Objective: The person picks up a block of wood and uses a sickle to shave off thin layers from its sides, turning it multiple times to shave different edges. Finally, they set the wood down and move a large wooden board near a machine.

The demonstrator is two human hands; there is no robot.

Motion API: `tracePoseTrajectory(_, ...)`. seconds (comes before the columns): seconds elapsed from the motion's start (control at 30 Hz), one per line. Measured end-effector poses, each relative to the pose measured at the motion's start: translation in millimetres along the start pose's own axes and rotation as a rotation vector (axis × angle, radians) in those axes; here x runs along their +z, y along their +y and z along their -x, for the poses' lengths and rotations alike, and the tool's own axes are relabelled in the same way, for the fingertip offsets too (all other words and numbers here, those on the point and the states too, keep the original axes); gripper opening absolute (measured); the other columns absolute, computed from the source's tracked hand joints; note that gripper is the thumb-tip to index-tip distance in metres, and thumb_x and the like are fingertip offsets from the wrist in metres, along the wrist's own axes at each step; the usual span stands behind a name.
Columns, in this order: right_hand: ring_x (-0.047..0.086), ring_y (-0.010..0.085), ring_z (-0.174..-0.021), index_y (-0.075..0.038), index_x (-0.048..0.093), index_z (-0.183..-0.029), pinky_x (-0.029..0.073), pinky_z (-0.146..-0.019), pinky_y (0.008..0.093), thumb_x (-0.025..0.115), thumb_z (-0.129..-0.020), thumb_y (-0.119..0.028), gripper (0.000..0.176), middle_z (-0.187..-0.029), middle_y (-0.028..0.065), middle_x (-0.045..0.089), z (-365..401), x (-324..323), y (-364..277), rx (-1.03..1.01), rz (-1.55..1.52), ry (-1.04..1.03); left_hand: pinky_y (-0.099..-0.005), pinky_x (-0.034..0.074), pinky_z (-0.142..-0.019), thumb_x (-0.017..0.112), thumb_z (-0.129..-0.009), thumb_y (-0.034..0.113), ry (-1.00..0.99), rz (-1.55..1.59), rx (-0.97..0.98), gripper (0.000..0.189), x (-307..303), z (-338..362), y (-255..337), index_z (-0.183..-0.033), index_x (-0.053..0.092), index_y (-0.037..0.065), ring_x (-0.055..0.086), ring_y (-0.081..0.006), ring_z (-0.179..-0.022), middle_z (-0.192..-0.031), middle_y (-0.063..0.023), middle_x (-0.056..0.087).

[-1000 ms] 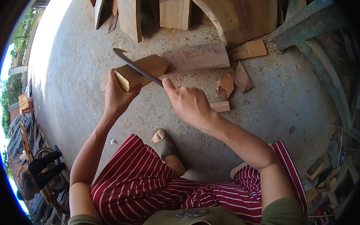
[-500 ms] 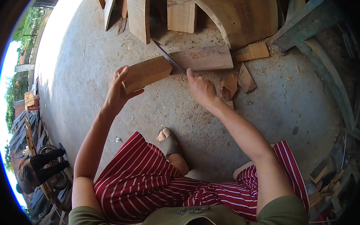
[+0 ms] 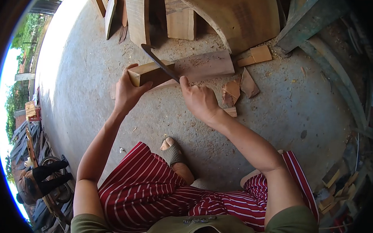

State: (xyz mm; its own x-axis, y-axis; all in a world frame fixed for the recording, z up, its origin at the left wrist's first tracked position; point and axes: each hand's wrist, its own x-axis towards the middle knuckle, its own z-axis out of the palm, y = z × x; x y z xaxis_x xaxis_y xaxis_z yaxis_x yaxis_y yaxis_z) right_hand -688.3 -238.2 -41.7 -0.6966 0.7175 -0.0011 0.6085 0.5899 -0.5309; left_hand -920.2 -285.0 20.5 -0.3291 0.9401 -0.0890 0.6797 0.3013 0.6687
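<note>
The left hand (image 3: 127, 94) has its fingers (image 3: 130, 69) clamped on a wooden block (image 3: 146, 75). The thumb is hooked under the block's lower edge and the other fingers are wrapped over its pale near end, so the block is held up off the concrete floor (image 3: 277, 103) with its long side running away to the right. The right hand (image 3: 200, 101) is closed tight round the handle of a knife (image 3: 155, 61), fingers together and the thumb lying along the top. The dark blade slants up and to the left from that hand and crosses the block's upper edge, between the two hands. Just behind the block, a long plank (image 3: 207, 63) lies flat on the floor. Broken wood scraps (image 3: 232, 90) lie near the right hand.
</note>
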Motion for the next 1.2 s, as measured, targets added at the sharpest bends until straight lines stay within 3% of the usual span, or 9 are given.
tracePoseTrajectory(0.03, 0.071, 0.0345, -0.064, 0.003, 0.044, -0.11, 0.058, -0.052, 0.0413, 0.052, -0.091, -0.006, 0.023, -0.064, 0.019, 0.066, 3.3, -9.6, -13.3, 0.003, -0.007, 0.001, -0.0352, 0.055, -0.083, 0.083, -0.069, 0.022, 0.036, 0.001, 0.003, 0.066, 1.5, 1.1, 7.2, -0.123, 0.054, -0.003, 0.07, -0.0255, -0.096, -0.104, -0.0198, 0.07)
tracePoseTrajectory(0.1, 0.071, 0.0291, -0.059, 0.003, 0.044, -0.107, 0.058, -0.047, 0.0361, 0.052, -0.092, -0.008, 0.02, -0.063, 0.0171, 0.067, 12.6, -29.6, -31.3, -0.08, -0.01, 0.021, -0.035, 0.055, -0.082, 0.083, -0.069, 0.022, 0.01, -0.041, -0.021, 0.063, -2.7, -1.5, 17.3, -0.121, 0.056, -0.004, 0.07, -0.0252, -0.094, -0.102, -0.0191, 0.071)
tracePoseTrajectory(0.17, 0.07, 0.0302, -0.058, 0.005, 0.044, -0.113, 0.057, -0.048, 0.0379, 0.053, -0.09, -0.005, 0.027, -0.062, 0.0175, 0.066, 14.4, -34.2, -29.8, -0.116, -0.026, 0.01, -0.0347, 0.055, -0.08, 0.083, -0.07, 0.022, -0.053, -0.079, -0.078, 0.056, -4.4, -3.7, 14.2, -0.113, 0.06, -0.005, 0.071, -0.0246, -0.09, -0.095, -0.0182, 0.072)
tracePoseTrajectory(0.27, 0.07, 0.0328, -0.059, 0.007, 0.043, -0.118, 0.057, -0.049, 0.0401, 0.053, -0.088, -0.003, 0.034, -0.063, 0.0185, 0.066, 0.2, -18.8, -8.6, -0.13, -0.042, -0.001, -0.0347, 0.055, -0.079, 0.083, -0.07, 0.023, 0.005, -0.065, -0.014, 0.056, -3.2, 1.2, 6.8, -0.112, 0.06, -0.006, 0.071, -0.0246, -0.09, -0.096, -0.0188, 0.072)
tracePoseTrajectory(0.4, 0.07, 0.0352, -0.062, 0.008, 0.043, -0.119, 0.057, -0.05, 0.0431, 0.051, -0.089, -0.002, 0.033, -0.065, 0.0198, 0.066, -18.9, 12.4, 31.3, 0.097, -0.02, -0.081, -0.0348, 0.055, -0.08, 0.083, -0.07, 0.023, 0.024, -0.143, -0.051, 0.056, -2.4, -2.9, 18.7, -0.113, 0.06, -0.006, 0.071, -0.0253, -0.091, -0.098, -0.0196, 0.072)
tracePoseTrajectory(0.6, 0.07, 0.0363, -0.061, 0.006, 0.042, -0.119, 0.056, -0.051, 0.0453, 0.051, -0.088, -0.001, 0.033, -0.062, 0.021, 0.064, 3.5, -30.4, -16.8, -0.071, -0.13, -0.065, -0.0348, 0.055, -0.081, 0.082, -0.071, 0.022, -0.017, -0.091, -0.029, 0.055, -4.0, -1.5, 7.6, -0.114, 0.059, -0.005, 0.071, -0.0259, -0.092, -0.098, -0.0199, 0.072)
tracePoseTrajectory(0.93, 0.07, 0.0402, -0.071, 0.003, 0.044, -0.124, 0.057, -0.059, 0.0519, 0.051, -0.087, -0.002, 0.038, -0.071, 0.0239, 0.067, -29.3, 3.7, 24.7, 0.014, -0.027, -0.027, -0.0366, 0.055, -0.082, 0.082, -0.072, 0.021, 0.042, -0.119, 0.08, 0.059, -2.8, 8.0, 6.4, -0.117, 0.056, -0.005, 0.071, -0.0282, -0.094, -0.1, -0.0221, 0.07)
tracePoseTrajectory(1.13, 0.071, 0.0357, -0.065, 0.004, 0.044, -0.124, 0.058, -0.052, 0.0454, 0.054, -0.088, -0.005, 0.038, -0.066, 0.0205, 0.066, 6.5, -16.6, -15.8, -0.026, -0.038, -0.018, -0.0358, 0.053, -0.085, 0.083, -0.072, 0.02, 0.051, -0.047, 0.033, 0.06, 2.5, 12.0, -3.8, -0.118, 0.054, -0.005, 0.069, -0.027, -0.096, -0.104, -0.0199, 0.069)
tracePoseTrajectory(1.2, 0.072, 0.0303, -0.064, -0.001, 0.045, -0.109, 0.059, -0.051, 0.0368, 0.051, -0.092, -0.006, 0.019, -0.067, 0.0214, 0.067, 16.1, -30.7, -30.6, -0.072, -0.014, -0.067, -0.0358, 0.053, -0.086, 0.083, -0.072, 0.02, 0.046, -0.029, 0.034, 0.06, 2.9, 14.4, -4.2, -0.118, 0.054, -0.005, 0.069, -0.027, -0.096, -0.104, -0.0199, 0.069)
